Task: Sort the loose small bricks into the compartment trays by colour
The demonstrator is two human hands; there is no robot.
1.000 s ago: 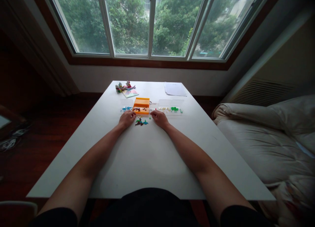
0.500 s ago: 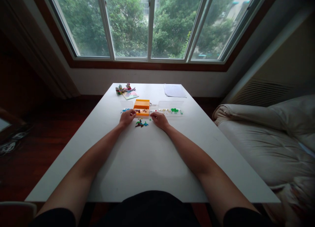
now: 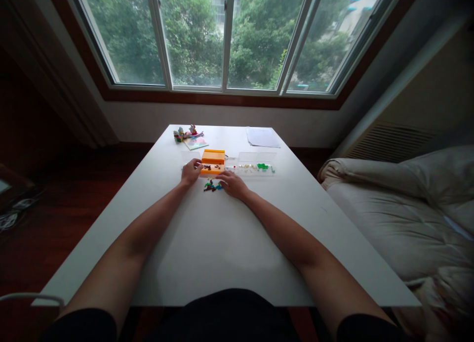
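Note:
An orange box (image 3: pixel 214 154) stands with its lid up near the far part of the white table, small dark brown pieces (image 3: pixel 208 167) lying in its tray. At the tray's left edge is my left hand (image 3: pixel 191 172), its fingers curled together; anything between the fingertips is too small to make out. My right hand (image 3: pixel 233 184) lies low in front of the box with fingers stretched and apart. Its fingertips reach the right side of a loose pile of small brown, green and blue pieces (image 3: pixel 211 186), partly covering it.
Right of the box, a clear plastic case (image 3: pixel 257 156) holds green pieces (image 3: pixel 262 166) and pale ones. Small built figures (image 3: pixel 179 134) and a colourful booklet (image 3: pixel 196 143) lie at the back left. White paper sheets (image 3: pixel 263 137) are at the back right. A couch (image 3: pixel 388 203) borders the table.
My right hand has moved left and nearer, from beside the box to the pile, and its fingers have spread. My left hand has shifted slightly away from me at the box's left edge.

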